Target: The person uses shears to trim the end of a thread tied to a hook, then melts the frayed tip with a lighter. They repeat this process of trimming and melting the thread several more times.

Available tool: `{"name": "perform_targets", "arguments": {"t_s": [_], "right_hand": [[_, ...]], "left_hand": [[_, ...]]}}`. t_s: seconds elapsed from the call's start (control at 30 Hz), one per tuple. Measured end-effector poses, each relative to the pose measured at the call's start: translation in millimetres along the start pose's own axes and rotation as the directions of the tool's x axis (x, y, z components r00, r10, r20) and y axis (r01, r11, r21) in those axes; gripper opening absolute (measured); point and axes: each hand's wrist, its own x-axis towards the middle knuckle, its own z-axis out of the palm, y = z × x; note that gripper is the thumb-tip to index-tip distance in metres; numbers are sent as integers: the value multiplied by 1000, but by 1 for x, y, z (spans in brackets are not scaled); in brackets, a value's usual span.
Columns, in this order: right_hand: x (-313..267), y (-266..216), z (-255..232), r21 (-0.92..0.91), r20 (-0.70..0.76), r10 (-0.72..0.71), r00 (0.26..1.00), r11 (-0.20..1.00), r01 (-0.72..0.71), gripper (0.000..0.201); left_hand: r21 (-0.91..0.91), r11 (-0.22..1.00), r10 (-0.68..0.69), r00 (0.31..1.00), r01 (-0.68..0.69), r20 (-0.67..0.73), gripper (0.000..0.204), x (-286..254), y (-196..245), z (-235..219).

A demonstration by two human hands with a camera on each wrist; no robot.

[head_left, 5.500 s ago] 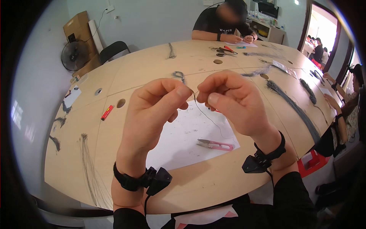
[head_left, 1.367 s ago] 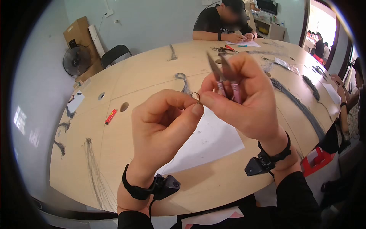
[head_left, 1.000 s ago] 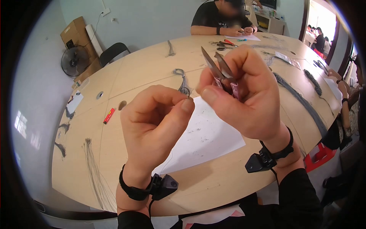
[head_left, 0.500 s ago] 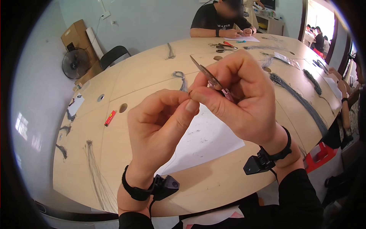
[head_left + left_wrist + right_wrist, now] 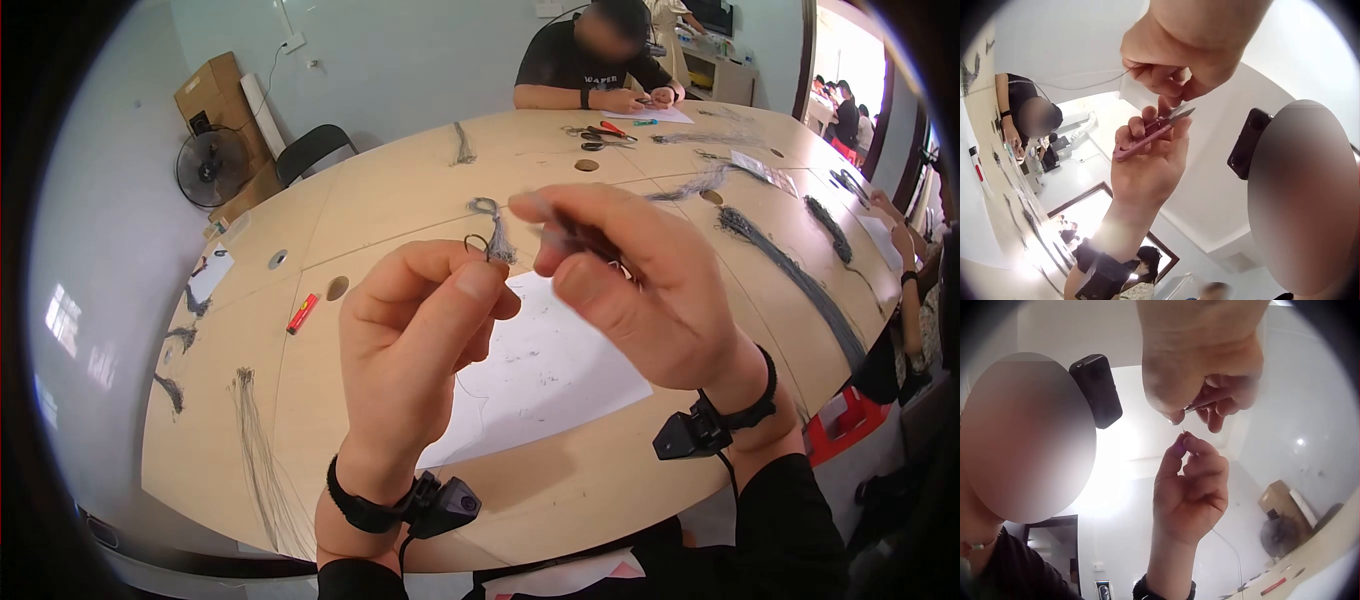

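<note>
My left hand (image 5: 405, 330) pinches a small dark hook (image 5: 476, 240) between thumb and forefinger, its curved end standing up above the fingertips. A thin line (image 5: 1079, 87) trails from that hand in the left wrist view. My right hand (image 5: 655, 290), blurred and slightly apart to the right, holds pink-handled thread snips (image 5: 1142, 144). They lie across its palm and fingers, blades toward the left hand. In the head view the fingers mostly hide the snips. Below both hands lies a white sheet of paper (image 5: 560, 370) with small dark marks or bits on it.
A looped grey bundle of line (image 5: 490, 225) lies beyond the paper. A red lighter-like item (image 5: 302, 313) and loose strands (image 5: 255, 450) are on the left; a long grey bundle (image 5: 790, 275) is on the right. Across the table (image 5: 400, 170) sits another person (image 5: 600, 70).
The snips, earlier on the paper, came into my right hand. Half a second ago the right fingertips met the left ones at the hook; now they are drawn apart and the hook shows again.
</note>
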Motion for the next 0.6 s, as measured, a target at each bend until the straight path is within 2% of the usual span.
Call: {"name": "perform_targets", "arguments": {"t_s": [0.07, 0.13, 0.27, 0.37, 0.53, 0.6], "right_hand": [[0, -1, 3, -28, -36, -2, 999, 1000, 1, 34], [1, -3, 3, -113, 27, -24, 999, 993, 27, 34], [1, -4, 4, -124, 1, -38, 999, 992, 38, 33], [2, -4, 3, -170, 12, -87, 996, 982, 88, 31], [2, -3, 1, -251, 46, -217, 975, 942, 221, 30], [1, -3, 1, -273, 49, -228, 972, 934, 233, 29]], "left_hand": [[-53, 998, -16, 1000, 16, 12, 9, 0, 1, 0], [-75, 997, -25, 1000, 25, 2, 9, -1, 2, 4], [-82, 994, -65, 997, 68, 37, 9, -4, 2, 3], [-105, 993, -53, 995, 62, 87, 8, -4, 2, 5], [-101, 991, -85, 994, 92, 76, 6, -6, 2, 5], [-104, 989, -95, 992, 104, 88, 6, -6, 2, 4]]}}
